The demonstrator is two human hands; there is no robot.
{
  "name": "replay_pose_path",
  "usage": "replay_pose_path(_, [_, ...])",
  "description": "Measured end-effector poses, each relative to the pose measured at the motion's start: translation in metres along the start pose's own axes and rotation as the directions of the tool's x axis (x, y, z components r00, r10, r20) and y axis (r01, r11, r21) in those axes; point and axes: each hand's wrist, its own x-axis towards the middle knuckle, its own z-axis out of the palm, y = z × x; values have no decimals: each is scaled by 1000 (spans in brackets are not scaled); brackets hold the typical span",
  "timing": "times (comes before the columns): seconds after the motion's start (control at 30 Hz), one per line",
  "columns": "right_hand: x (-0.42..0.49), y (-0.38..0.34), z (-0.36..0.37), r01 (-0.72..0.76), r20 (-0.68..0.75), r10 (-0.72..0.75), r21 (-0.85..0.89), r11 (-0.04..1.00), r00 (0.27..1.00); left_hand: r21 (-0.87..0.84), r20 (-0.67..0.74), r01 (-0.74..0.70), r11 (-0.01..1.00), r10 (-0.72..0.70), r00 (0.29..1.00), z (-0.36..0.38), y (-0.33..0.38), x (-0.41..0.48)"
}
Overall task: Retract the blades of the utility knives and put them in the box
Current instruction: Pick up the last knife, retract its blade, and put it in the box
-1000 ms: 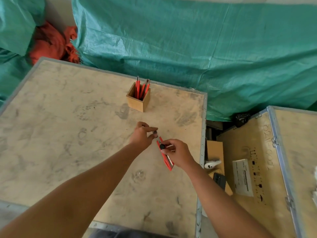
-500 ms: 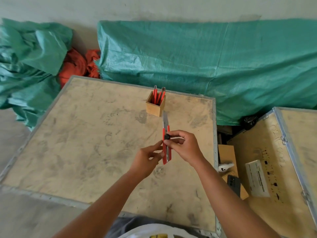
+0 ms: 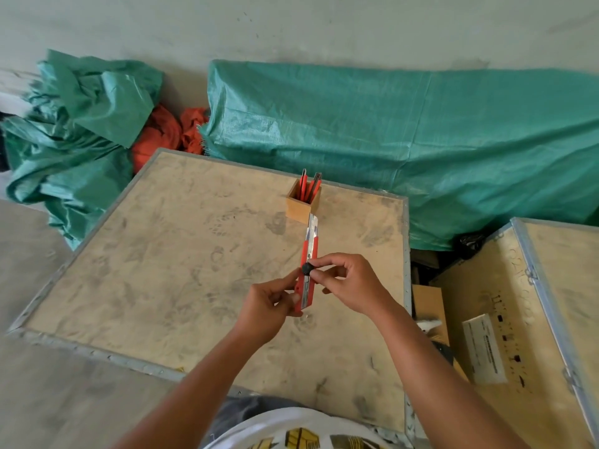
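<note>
I hold a red utility knife (image 3: 308, 254) upright over the plywood crate top (image 3: 181, 273), its silver blade sticking out toward the far side. My left hand (image 3: 269, 306) pinches the lower end of the handle. My right hand (image 3: 350, 283) has thumb and forefinger on the knife's black knob. A small wooden box (image 3: 299, 209) stands at the far side of the top, with a few red utility knives (image 3: 309, 187) standing in it.
Green tarpaulin (image 3: 405, 140) covers things behind the crate, with an orange cloth (image 3: 162, 137) at the left. A second plywood crate (image 3: 518, 319) stands to the right across a narrow gap holding cardboard pieces.
The knife turned from slanted to upright with its blade extended far. My left hand moved from the tip to the handle's lower end. The view pulled back.
</note>
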Motion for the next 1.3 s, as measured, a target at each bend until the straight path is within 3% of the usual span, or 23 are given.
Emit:
replay_pose_path(0.13, [-12,1,-4,110,74,-99,-151,982,992,-40,-20,-9,999,8,1000,5,4,-5])
replay_pose_path(0.23, [-19,2,-5,106,104,-88,-183,977,991,-55,-17,-5,998,4,1000,7,8,-7])
replay_pose_path(0.43, [-23,0,-10,111,98,-97,-154,982,990,-78,3,-5,997,5,1000,10,14,-6])
replay_pose_path(0.6, [-22,0,-8,120,5,-121,-148,982,993,-60,18,-19,998,20,1000,11,18,-3])
replay_pose_path(0.77, [-17,0,-12,149,69,-142,-103,984,987,-89,1,-34,995,34,999,12,22,2])
replay_pose_path(0.93, [-12,-3,-12,134,-3,-136,-121,984,991,-98,15,-47,994,49,999,12,27,6])
replay_pose_path(1.1, [-8,-1,-18,142,62,-139,-50,989,988,-114,6,-44,993,45,999,13,27,10])
replay_pose_path(1.3, [-5,4,-10,91,-61,-92,-16,996,994,-116,36,-25,993,29,999,13,24,16])
